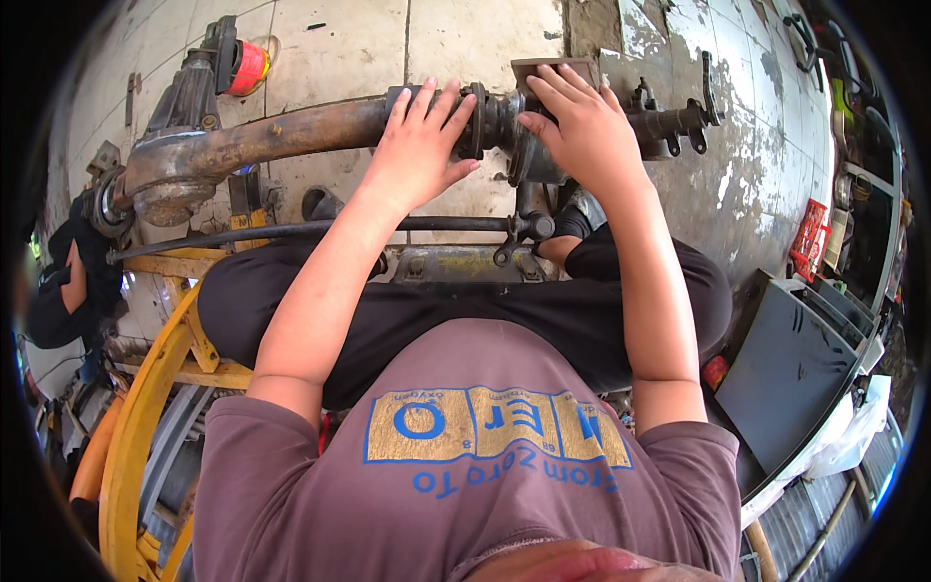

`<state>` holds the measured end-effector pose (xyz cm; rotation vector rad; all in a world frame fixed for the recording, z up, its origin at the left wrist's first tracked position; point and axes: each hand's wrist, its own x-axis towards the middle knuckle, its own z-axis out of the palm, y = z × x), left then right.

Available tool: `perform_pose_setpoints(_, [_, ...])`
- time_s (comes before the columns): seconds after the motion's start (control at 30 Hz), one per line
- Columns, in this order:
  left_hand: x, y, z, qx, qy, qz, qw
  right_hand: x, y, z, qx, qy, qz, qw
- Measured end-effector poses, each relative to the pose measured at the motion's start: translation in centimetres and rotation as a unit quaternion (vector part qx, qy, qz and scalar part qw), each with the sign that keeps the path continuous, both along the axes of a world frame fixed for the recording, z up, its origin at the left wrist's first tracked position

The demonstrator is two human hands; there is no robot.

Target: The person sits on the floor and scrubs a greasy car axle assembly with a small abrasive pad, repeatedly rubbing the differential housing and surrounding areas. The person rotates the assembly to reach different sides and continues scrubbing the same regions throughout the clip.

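A rusty vehicle axle lies across in front of me, with its bulky differential housing at the left. My left hand rests flat on the axle tube, fingers spread, beside a dark ring-shaped flange. My right hand lies palm down over the hub end, fingers apart, its tips by a flat brown plate. Neither hand is wrapped round anything. Farther right, a dark bracketed shaft end sticks out. Nearer to me, a long thin rod runs below the axle to a joint.
A yellow metal frame stands at my left. Behind the axle, a red and yellow tin sits on the tiled floor. A grey metal box and a white plastic bag are at right. Another person's arm shows at far left.
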<state>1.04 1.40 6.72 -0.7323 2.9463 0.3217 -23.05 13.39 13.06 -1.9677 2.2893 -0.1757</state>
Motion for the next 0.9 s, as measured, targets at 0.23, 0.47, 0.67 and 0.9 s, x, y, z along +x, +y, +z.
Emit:
perform_pose_setpoints(0.23, [-1.8,0.3,0.9,0.015,-0.044,0.020,0.999,0.7,-0.7,1.5,0.083,0.026,-0.003,0.996])
perform_pose_setpoints(0.47, [-2.3,-0.4,0.2,0.002,-0.049,0.019,0.999,0.2,-1.5,0.3,0.066,0.079,0.034,0.994])
perform_pose_setpoints(0.67, [-1.8,-0.9,-0.1,0.021,-0.012,0.020,1.000,0.3,-1.3,1.7,0.073,0.032,0.023,0.997])
perform_pose_setpoints(0.9, [-2.0,0.0,-0.1,0.009,-0.004,0.019,1.000,-1.2,-0.5,0.6,0.033,-0.021,0.026,0.999])
